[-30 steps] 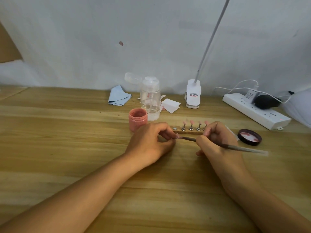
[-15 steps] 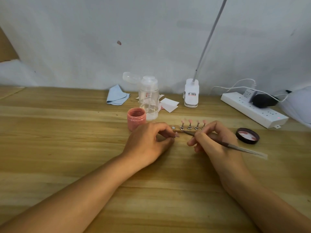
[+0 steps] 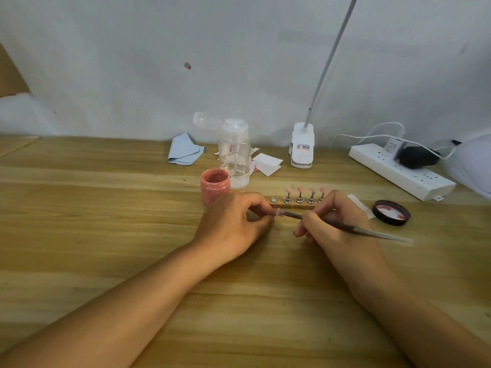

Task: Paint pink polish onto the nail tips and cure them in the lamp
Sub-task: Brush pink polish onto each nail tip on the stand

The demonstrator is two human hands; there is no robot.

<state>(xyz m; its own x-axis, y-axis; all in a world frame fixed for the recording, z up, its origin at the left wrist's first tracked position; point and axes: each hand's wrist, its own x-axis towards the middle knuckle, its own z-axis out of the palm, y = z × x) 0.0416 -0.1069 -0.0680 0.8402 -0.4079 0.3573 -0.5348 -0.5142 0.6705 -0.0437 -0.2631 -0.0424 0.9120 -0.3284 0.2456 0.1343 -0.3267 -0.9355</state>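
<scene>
Four pink nail tips (image 3: 300, 189) stand on the holder (image 3: 292, 207) on the table (image 3: 106, 208), a fifth tip (image 3: 279, 213) is pinched in the left hand (image 3: 233, 221) under the brush (image 3: 345, 226) gripped by the right hand (image 3: 334, 229), one socket (image 3: 273, 200) vacant, and curing in the lamp (image 3: 301, 147) is judged outstanding.

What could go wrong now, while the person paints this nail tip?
The open jar stands right behind the left hand; a nudge could spill it. Four painted tips stand just behind the right hand, which could smear them. The brush touches the held tip right where the left hand pinches it, so polish may reach skin.
</scene>
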